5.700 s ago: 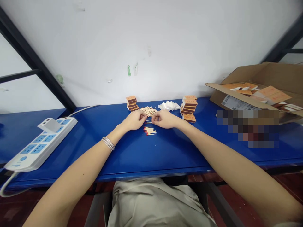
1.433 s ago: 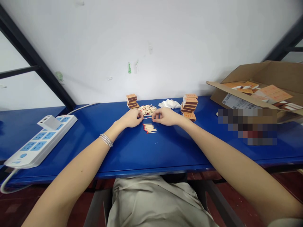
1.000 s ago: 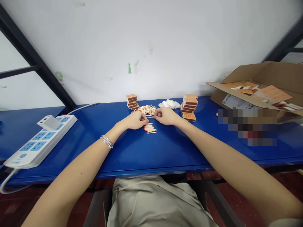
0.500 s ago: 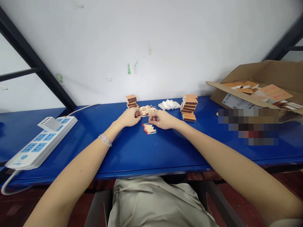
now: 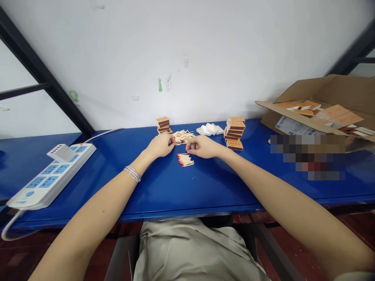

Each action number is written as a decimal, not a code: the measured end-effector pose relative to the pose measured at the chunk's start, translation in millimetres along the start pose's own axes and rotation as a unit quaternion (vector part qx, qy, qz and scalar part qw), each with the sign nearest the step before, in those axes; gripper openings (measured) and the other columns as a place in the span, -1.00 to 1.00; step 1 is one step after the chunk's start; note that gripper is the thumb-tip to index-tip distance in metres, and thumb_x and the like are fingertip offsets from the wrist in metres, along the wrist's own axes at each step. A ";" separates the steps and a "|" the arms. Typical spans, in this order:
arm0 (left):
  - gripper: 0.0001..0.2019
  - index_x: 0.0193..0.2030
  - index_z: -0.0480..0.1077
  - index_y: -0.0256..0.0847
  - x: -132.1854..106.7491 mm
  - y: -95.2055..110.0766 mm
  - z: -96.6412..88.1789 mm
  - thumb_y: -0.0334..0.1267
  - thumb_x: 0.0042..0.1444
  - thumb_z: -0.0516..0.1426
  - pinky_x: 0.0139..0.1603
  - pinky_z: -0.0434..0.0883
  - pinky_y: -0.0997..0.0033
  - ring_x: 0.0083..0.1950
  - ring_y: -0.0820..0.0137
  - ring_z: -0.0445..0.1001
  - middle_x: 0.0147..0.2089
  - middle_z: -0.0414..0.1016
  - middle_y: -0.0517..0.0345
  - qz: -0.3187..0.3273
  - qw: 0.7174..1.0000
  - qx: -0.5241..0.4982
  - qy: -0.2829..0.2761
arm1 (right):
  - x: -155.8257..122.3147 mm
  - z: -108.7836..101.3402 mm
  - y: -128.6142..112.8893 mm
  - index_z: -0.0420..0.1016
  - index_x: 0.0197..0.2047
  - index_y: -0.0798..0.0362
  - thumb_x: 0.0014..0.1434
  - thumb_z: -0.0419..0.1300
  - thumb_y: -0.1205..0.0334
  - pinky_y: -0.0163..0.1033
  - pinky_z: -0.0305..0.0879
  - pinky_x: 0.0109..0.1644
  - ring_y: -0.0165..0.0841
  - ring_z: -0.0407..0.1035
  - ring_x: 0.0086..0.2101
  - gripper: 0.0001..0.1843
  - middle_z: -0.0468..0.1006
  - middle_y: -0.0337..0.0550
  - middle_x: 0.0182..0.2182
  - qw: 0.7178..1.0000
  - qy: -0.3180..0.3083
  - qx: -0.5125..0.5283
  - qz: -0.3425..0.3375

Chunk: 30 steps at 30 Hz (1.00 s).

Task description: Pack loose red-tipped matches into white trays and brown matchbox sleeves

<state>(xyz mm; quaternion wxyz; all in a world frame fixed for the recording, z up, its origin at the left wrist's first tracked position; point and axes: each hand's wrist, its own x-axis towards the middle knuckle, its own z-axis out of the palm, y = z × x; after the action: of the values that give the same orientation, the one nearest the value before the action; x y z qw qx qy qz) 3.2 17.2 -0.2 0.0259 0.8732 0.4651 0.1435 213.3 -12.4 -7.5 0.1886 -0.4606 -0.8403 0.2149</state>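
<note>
The small bunch of matches [image 5: 185, 160] lies on the blue table [image 5: 190, 195], sticks running roughly crosswise, red heads to the left. Behind it is the loose match pile [image 5: 183, 136], its sticks pointing various ways. The left hand [image 5: 161, 146] is palm down at the pile's left edge; the right hand [image 5: 202, 147] curls just above and right of the bunch. Whether either hand's fingers pinch a match, I cannot tell. Matchbox stacks stand left [image 5: 163, 125] and right [image 5: 235, 132], with white paper [image 5: 209, 129] between the pile and the right stack.
</note>
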 end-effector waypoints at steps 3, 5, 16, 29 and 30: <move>-0.88 -0.36 0.45 -0.21 -0.2 1.1 -0.1 -0.32 0.08 0.07 -0.30 0.29 0.38 -0.31 0.34 0.40 -0.33 0.49 0.09 -0.009 1.000 0.005 0.003 | 0.6 0.2 2.2 0.57 -0.30 0.10 0.01 0.20 0.32 -0.35 0.15 -0.37 -0.50 0.25 -0.52 -0.84 0.49 -0.24 -0.48 1.000 0.007 0.006 -0.002; -0.88 -0.36 0.45 -0.22 -0.3 1.2 0.2 -0.32 0.08 0.07 -0.30 0.30 0.38 -0.32 0.35 0.41 -0.31 0.49 0.08 -0.013 1.000 0.003 0.010 | 1.1 0.5 3.7 0.57 -0.30 0.10 0.01 0.20 0.32 -0.35 0.15 -0.37 -0.50 0.27 -0.52 -0.84 0.49 -0.24 -0.48 1.000 0.014 0.006 -0.002; -0.87 -0.37 0.49 -0.24 -1.8 3.3 -1.9 -0.34 -0.02 0.11 -0.38 0.27 0.46 -0.43 0.46 0.37 -0.40 0.51 0.16 0.020 0.994 -0.099 -0.051 | 4.1 0.9 9.0 0.55 -0.36 0.10 0.03 0.22 0.30 -0.32 0.13 -0.39 -0.45 0.28 -0.53 -0.90 0.50 -0.23 -0.54 0.991 0.083 -0.034 0.095; -0.80 -0.25 0.54 -0.24 -5.3 12.6 -8.3 -0.34 0.00 0.12 -0.38 0.30 0.47 -0.45 0.49 0.34 -0.35 0.53 0.14 0.055 0.986 -0.127 -0.094 | 8.6 5.3 5.8 0.57 -0.40 0.10 0.02 0.19 0.31 -0.31 0.16 -0.37 -0.39 0.35 -0.46 -0.88 0.58 -0.12 -0.45 0.982 0.128 -0.064 0.125; -0.77 -0.19 0.54 -0.24 -5.0 11.5 -7.3 -0.33 0.01 0.12 -0.36 0.30 0.46 -0.44 0.48 0.34 -0.32 0.53 0.14 0.055 0.988 -0.120 -0.078 | 8.8 5.3 5.8 0.56 -0.42 0.10 0.00 0.19 0.32 -0.31 0.17 -0.37 -0.38 0.36 -0.46 -0.89 0.58 -0.12 -0.46 0.981 0.128 -0.066 0.129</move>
<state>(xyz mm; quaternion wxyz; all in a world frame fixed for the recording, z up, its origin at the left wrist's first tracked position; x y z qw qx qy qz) 7.8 5.9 7.7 0.1587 0.8963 0.3927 0.1311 210.2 -3.0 -14.0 0.2342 -0.6001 -0.7553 0.1208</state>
